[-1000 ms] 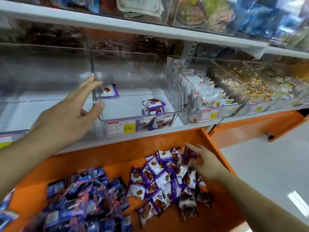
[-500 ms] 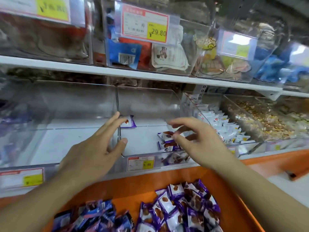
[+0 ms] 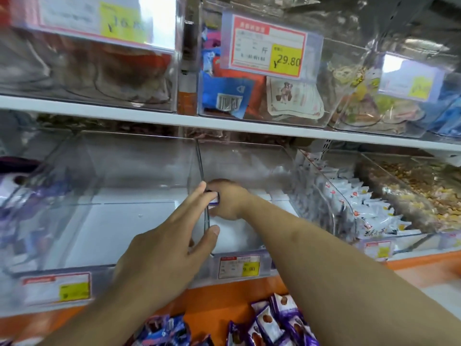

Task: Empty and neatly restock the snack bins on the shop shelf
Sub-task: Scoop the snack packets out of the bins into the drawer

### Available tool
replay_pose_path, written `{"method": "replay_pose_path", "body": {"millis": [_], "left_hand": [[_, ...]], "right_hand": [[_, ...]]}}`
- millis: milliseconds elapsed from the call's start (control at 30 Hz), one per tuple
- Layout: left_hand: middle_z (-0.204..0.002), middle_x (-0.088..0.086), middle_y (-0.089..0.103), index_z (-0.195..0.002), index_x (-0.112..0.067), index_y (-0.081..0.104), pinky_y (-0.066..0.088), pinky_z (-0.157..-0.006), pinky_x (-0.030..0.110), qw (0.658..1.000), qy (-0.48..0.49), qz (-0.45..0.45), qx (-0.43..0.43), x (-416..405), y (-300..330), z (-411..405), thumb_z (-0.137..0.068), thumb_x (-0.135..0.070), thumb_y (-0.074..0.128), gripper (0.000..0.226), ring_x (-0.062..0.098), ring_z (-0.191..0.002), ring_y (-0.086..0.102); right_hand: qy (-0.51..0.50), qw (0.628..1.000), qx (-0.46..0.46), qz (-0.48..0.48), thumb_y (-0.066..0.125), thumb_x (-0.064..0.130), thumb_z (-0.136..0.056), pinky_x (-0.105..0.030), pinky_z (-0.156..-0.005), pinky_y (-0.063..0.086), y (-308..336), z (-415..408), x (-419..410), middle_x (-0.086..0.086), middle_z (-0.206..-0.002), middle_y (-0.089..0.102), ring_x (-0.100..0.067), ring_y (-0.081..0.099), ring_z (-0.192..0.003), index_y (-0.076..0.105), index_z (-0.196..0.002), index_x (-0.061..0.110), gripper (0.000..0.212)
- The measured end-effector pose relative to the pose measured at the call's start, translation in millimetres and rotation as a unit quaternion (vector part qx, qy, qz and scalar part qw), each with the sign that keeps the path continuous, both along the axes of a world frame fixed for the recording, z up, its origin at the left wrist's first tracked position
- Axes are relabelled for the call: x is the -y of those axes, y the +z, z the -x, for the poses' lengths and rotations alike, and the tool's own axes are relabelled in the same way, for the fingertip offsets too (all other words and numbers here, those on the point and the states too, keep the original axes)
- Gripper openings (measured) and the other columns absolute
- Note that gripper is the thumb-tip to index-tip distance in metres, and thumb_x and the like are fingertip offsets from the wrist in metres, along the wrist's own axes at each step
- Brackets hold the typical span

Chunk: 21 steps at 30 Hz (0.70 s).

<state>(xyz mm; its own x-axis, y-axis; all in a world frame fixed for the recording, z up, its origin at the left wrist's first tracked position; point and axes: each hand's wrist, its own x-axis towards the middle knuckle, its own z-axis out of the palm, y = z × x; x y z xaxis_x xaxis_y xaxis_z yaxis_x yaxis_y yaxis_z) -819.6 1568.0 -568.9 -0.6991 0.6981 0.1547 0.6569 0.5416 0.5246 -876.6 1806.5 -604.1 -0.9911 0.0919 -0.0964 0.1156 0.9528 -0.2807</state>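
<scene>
Fingers (image 3: 225,193) of my right hand (image 3: 228,201) grasp a purple-edged snack packet (image 3: 215,199) at twelve o'clock in the clear plastic bin (image 3: 249,166); a loose pinch could drop it.

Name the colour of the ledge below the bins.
Orange ledge, clearest in the head view.

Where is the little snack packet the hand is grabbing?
In the head view, the snack packet sits mid-frame at the back of the clear bin, gripped by the right hand, beside the left hand on the bin's wall.

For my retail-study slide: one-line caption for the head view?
Right hand reaches deep into a clear snack bin for a purple-edged packet; left hand braces the divider wall.
</scene>
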Motion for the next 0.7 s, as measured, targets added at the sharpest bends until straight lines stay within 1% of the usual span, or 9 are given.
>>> {"method": "replay_pose_path", "body": {"millis": [100, 167, 233, 333, 400, 467, 533, 600, 700], "left_hand": [[-0.151, -0.053, -0.023, -0.152, -0.066, 0.001, 0.061, -0.068, 0.031, 1.0, -0.004, -0.005, -0.001, 1.3, -0.8, 0.8, -0.098, -0.072, 0.031, 0.062, -0.005, -0.079, 0.068], [-0.152, -0.052, -0.023, -0.152, -0.064, 0.001, 0.061, -0.068, 0.031, 1.0, -0.005, -0.009, -0.006, 1.9, -2.9, 1.3, -0.098, -0.072, 0.029, 0.062, -0.004, -0.077, 0.068], [-0.154, -0.05, -0.023, -0.153, -0.063, 0.002, 0.061, -0.067, 0.032, 1.0, -0.004, -0.013, -0.011, 2.2, -5.4, 1.7, -0.098, -0.073, 0.028, 0.062, -0.004, -0.074, 0.068], [-0.155, -0.049, -0.022, -0.155, -0.061, 0.002, 0.06, -0.068, 0.031, 1.0, -0.003, -0.014, -0.015, 2.7, -7.5, 1.4, -0.098, -0.072, 0.028, 0.063, -0.005, -0.073, 0.067], [-0.155, -0.049, -0.022, -0.155, -0.06, 0.002, 0.06, -0.069, 0.03, 1.0, -0.002, -0.016, -0.015, 2.7, -7.7, 0.5, -0.098, -0.072, 0.027, 0.064, -0.005, -0.074, 0.067], [-0.155, -0.049, -0.021, -0.155, -0.061, 0.002, 0.06, -0.069, 0.029, 1.0, -0.003, -0.02, -0.017, 2.1, -8.1, 0.6, -0.098, -0.072, 0.028, 0.063, -0.005, -0.073, 0.067], [-0.155, -0.05, -0.02, -0.154, -0.062, 0.002, 0.061, -0.068, 0.03, 1.0, -0.001, -0.025, -0.016, 2.1, -9.2, 0.6, -0.098, -0.072, 0.029, 0.063, -0.005, -0.071, 0.067], [-0.155, -0.05, -0.019, -0.154, -0.062, 0.002, 0.061, -0.068, 0.03, 1.0, 0.002, -0.027, -0.017, 1.5, -10.4, 1.1, -0.098, -0.073, 0.029, 0.063, -0.005, -0.071, 0.066], [-0.155, -0.049, -0.02, -0.154, -0.061, 0.002, 0.061, -0.065, 0.026, 0.999, 0.002, -0.027, -0.02, 0.8, -11.4, 1.9, -0.098, -0.073, 0.028, 0.063, -0.005, -0.071, 0.066]], "right_hand": [[-0.025, 0.999, -0.025, 0.016, 0.071, 0.009, -0.088, -0.027, -0.078, 0.043, 3.9, -17.4, -11.4, 0.002, -0.107, 0.067, -0.018, 0.059, -0.093, 0.071, -0.12, 0.02, 0.034], [-0.054, 0.997, -0.049, 0.008, 0.062, 0.003, -0.09, -0.022, -0.083, 0.045, 16.2, -37.7, -23.6, 0.001, -0.116, 0.071, -0.017, 0.063, -0.1, 0.072, -0.121, 0.018, 0.035], [-0.079, 0.996, -0.037, -0.009, 0.057, 0.003, -0.092, -0.023, -0.094, 0.048, 31.9, -60.9, -37.8, 0.003, -0.129, 0.07, -0.021, 0.065, -0.116, 0.07, -0.128, 0.019, 0.042], [-0.11, 0.991, 0.065, -0.023, 0.067, 0.025, -0.097, -0.013, -0.094, 0.037, 49.9, -92.6, -51.0, 0.017, -0.142, 0.057, -0.017, 0.057, -0.132, 0.061, -0.143, 0.029, 0.047], [-0.115, 0.985, 0.125, -0.03, 0.072, 0.053, -0.092, -0.023, -0.105, 0.039, 55.4, -105.1, -50.6, 0.016, -0.152, 0.051, -0.02, 0.05, -0.142, 0.054, -0.146, 0.041, 0.059], [-0.118, 0.977, 0.172, -0.038, 0.075, 0.063, -0.086, -0.032, -0.114, 0.038, 56.7, -108.9, -44.3, 0.013, -0.16, 0.044, -0.022, 0.046, -0.145, 0.046, -0.152, 0.046, 0.074], [-0.106, 0.975, 0.186, -0.066, 0.083, 0.051, -0.084, -0.026, -0.101, 0.042, 53.7, -106.2, -39.1, 0.009, -0.153, 0.052, -0.02, 0.054, -0.135, 0.05, -0.149, 0.046, 0.073], [-0.109, 0.977, 0.164, -0.083, 0.085, 0.032, -0.082, -0.023, -0.086, 0.044, 50.1, -104.2, -39.4, 0.006, -0.142, 0.061, -0.02, 0.062, -0.117, 0.06, -0.141, 0.042, 0.065], [-0.146, 0.983, 0.109, -0.038, 0.09, 0.023, -0.077, -0.025, -0.078, 0.049, 44.8, -105.6, -44.5, 0.003, -0.129, 0.066, -0.018, 0.064, -0.1, 0.068, -0.131, 0.033, 0.059]]}}
